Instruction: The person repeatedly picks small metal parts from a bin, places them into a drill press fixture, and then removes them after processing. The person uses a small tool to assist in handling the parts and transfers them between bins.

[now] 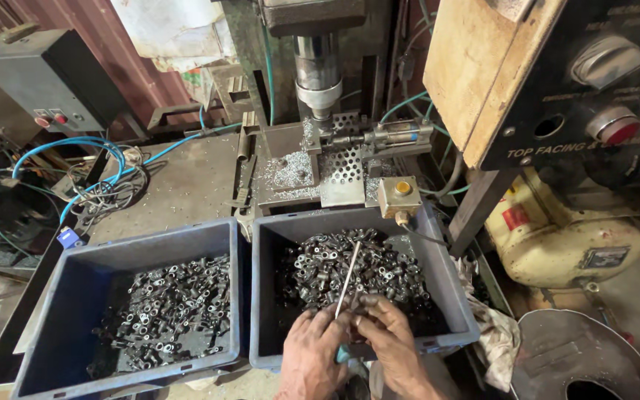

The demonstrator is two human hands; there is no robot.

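Steel rod (348, 268) slants up from the lower centre of the frame, pinched at its low end between the closed left hand (311, 348) and right hand (388, 333), over the right-hand grey bin (453, 300) of small metal parts (390, 270), within easy reach.

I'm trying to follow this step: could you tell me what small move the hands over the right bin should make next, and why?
Probably dip the rod's tip into the small metal parts to thread one on. Both hands, left hand and right hand, pinch the thin rod's near end above the right bin, and its far end already lies on the pile. No part is visibly strung on it.
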